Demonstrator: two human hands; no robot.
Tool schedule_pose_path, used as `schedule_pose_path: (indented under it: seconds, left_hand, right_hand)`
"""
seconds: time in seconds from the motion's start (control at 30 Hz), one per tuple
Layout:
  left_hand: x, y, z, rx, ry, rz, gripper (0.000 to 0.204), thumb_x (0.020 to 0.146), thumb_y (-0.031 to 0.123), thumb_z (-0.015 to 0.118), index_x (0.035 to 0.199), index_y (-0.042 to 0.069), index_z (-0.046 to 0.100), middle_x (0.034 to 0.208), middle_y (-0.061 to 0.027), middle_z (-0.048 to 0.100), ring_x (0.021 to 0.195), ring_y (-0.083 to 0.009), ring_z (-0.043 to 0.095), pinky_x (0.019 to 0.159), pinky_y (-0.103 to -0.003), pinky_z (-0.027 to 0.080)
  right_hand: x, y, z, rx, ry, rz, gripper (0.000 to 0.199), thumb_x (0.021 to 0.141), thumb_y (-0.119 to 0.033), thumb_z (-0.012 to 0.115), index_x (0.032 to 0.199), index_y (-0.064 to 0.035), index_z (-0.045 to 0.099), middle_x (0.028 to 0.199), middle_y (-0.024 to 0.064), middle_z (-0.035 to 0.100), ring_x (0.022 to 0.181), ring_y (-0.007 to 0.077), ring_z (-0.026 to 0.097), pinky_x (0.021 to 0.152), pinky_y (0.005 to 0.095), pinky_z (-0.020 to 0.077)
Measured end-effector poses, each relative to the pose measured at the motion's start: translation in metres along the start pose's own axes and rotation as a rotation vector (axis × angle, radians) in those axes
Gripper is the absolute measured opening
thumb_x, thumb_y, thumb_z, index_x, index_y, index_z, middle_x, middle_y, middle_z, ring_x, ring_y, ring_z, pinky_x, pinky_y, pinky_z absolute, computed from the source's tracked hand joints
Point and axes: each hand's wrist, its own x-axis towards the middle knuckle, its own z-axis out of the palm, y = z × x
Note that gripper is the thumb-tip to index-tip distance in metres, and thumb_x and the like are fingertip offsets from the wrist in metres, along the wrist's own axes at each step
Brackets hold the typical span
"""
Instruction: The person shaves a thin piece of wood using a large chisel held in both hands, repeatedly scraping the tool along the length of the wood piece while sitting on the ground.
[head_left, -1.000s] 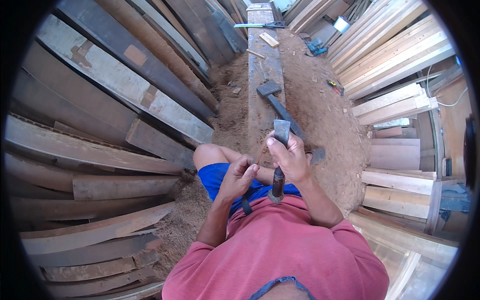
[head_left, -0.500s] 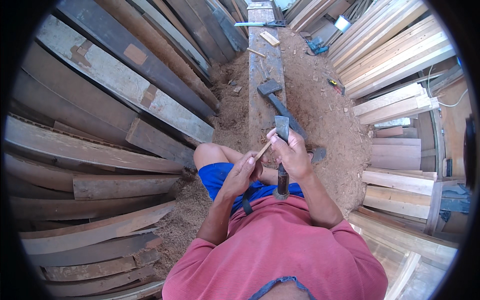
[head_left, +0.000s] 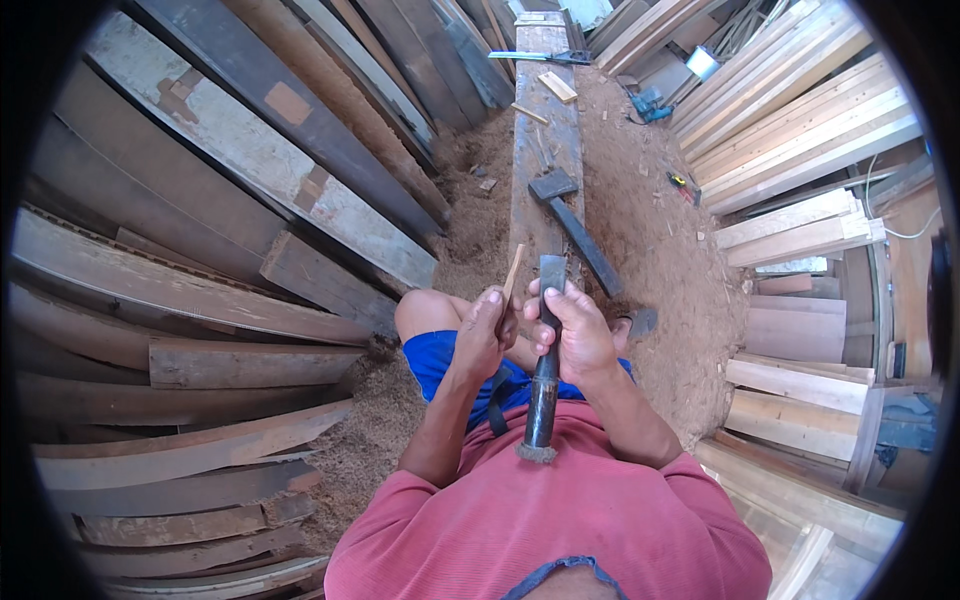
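Note:
Pinched in my left hand (head_left: 480,335) is a thin wooden stick (head_left: 513,272), its upper end slanting up past the fingers. My right hand (head_left: 582,340) wraps round the steel shank of a wide chisel (head_left: 541,410); its flat blade points away from me and its dark handle with a frayed butt lies toward my chest. The two hands are side by side above my lap, with stick and blade apart. Beyond them a mallet (head_left: 578,230) with a dark block head rests on a long wooden plank bench (head_left: 533,225), its handle reaching over the right edge.
On the bench farther off lie a handsaw (head_left: 540,57), a small wood block (head_left: 557,87) and thin offcuts. Boards (head_left: 250,170) lean along the left; stacked pale lumber (head_left: 800,130) fills the right. A blue power tool (head_left: 650,106) sits on the shaving-covered ground (head_left: 660,250).
The stick has swung more upright and come away from the chisel. My right hand has drawn the chisel back toward my chest, its handle now reaching lower.

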Motion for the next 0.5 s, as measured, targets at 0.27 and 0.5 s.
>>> schedule_pose_path:
  seconds: [0.27, 0.5]
  left_hand:
    - [0.008, -0.020, -0.028, -0.058, 0.006, 0.081, 0.008, 0.098, 0.020, 0.051, 0.099, 0.011, 0.050, 0.080, 0.0012, 0.050, 0.065, -0.0076, 0.051, 0.057, -0.019, 0.041]
    - [-0.036, -0.007, -0.032, 0.147, 0.110, 0.163, 0.007, 0.096, 0.017, 0.055, 0.098, 0.013, 0.050, 0.078, 0.0083, 0.045, 0.062, -0.0018, 0.040, 0.054, -0.019, 0.033]
  right_hand:
    - [-0.024, 0.021, 0.021, -0.148, -0.049, 0.169, 0.019, 0.098, -0.023, 0.050, 0.111, -0.0091, 0.049, 0.077, 0.0013, 0.052, 0.054, 0.0086, 0.048, 0.049, 0.0278, 0.0466]
    - [0.005, 0.022, 0.031, -0.385, 0.086, 0.032, 0.015, 0.094, -0.019, 0.060, 0.103, -0.0085, 0.054, 0.073, -0.0019, 0.053, 0.048, 0.0042, 0.044, 0.042, 0.0212, 0.0432]
